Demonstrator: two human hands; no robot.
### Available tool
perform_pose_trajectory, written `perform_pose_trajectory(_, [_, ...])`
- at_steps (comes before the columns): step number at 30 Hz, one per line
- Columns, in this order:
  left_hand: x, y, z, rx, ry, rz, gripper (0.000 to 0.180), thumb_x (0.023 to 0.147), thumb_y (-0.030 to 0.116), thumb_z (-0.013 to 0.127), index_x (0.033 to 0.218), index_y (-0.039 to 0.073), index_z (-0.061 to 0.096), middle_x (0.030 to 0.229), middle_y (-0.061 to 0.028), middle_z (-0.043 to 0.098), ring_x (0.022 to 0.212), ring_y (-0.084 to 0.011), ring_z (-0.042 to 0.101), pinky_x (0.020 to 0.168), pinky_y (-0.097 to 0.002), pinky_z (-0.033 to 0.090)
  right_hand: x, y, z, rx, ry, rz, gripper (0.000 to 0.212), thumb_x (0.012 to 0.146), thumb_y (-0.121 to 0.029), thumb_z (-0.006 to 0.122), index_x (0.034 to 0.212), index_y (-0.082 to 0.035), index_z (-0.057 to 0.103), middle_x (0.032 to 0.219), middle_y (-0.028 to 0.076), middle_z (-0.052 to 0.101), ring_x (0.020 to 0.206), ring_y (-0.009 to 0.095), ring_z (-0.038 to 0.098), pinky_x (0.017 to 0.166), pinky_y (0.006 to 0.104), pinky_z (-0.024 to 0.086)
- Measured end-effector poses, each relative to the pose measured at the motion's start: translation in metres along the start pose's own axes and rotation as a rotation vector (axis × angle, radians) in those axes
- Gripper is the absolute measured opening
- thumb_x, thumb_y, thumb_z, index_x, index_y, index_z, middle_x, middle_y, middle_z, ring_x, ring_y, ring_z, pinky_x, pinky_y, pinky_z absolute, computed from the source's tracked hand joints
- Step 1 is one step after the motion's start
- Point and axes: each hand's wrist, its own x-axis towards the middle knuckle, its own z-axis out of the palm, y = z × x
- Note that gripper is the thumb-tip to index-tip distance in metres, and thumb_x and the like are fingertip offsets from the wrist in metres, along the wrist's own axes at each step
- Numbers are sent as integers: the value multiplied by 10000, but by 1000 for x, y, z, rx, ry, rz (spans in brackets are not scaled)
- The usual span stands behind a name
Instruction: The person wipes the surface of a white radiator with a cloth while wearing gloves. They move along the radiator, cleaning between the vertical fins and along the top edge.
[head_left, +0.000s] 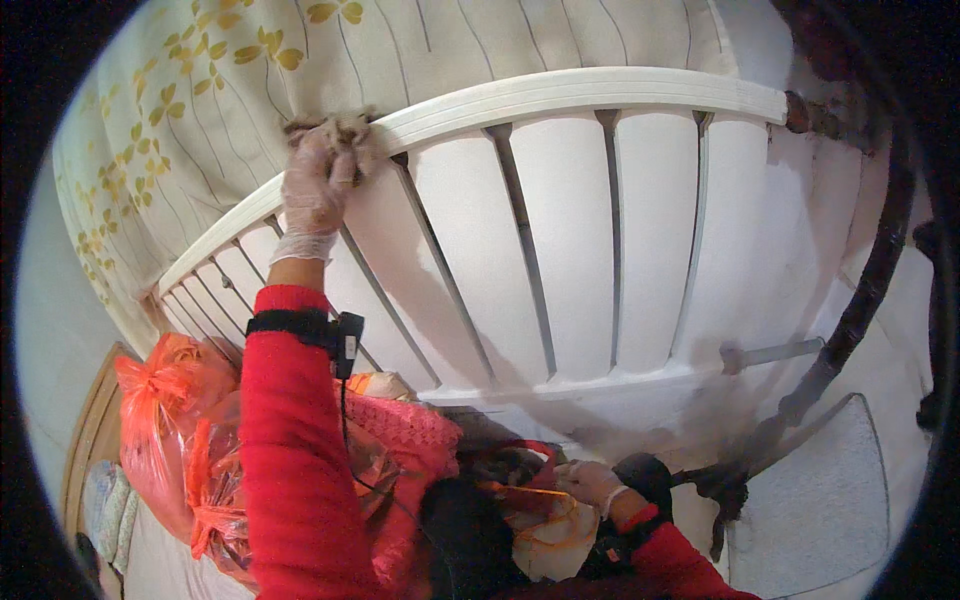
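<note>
Cloth: a frayed grey-brown rag (335,135) is bunched under the gloved left hand (318,185), fingers clenched on it, pressed against the curved white top rail (560,95) of the slatted headboard. Judged soft, light and limp; best gripped as a wad in the palm, since loose edges would drag. The gloved right hand (590,482) rests low on a dark bag with red handles (520,455); whether its fingers grasp anything cannot be told. Orange crinkled plastic bags (165,400) sit at lower left, beside a pink knitted fabric (405,425). No labels are legible.
</note>
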Motion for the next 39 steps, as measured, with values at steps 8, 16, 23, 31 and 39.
perform_pose_trajectory(8, [-5,-25,-20,1,57,-269,264,965,155,589,1187,40,674,981,-136,736,910,-275,697,861,-363,520,2,-12,-5,-102,-120,-23,418,961,-395,536,1280,-165,677,1209,169,691,1086,380,661,962,465,513])
perform_pose_trajectory(16, [16,63,32,299,16,142,388,898,256,649,1246,85,636,1242,-170,653,1193,-369,578,1087,-500,390,8,-11,6,-154,-114,-44,403,968,-399,549,1306,-206,655,1172,133,704,1078,378,666,945,517,511])
perform_pose_trajectory(23, [55,149,98,304,-68,236,379,859,286,675,1182,92,628,1135,-161,660,1134,-379,584,1033,-504,406,11,-8,5,-117,-142,-36,399,979,-394,544,1294,-177,660,1231,137,678,1154,355,632,984,493,493])
perform_pose_trajectory(31, [70,189,123,155,-84,369,521,813,213,726,1295,88,574,1124,-187,661,1073,-407,608,923,-507,483,12,10,15,88,-49,-173,437,973,-387,546,1321,-144,650,1296,153,659,1196,350,616,1032,435,476])
perform_pose_trajectory(39, [45,151,88,88,-15,312,610,798,201,759,1356,75,550,1287,-161,614,1217,-357,568,1041,-467,452,2,-4,-2,6,-86,17,458,937,-451,584,1281,-167,684,1248,122,695,1150,350,650,1006,436,498])
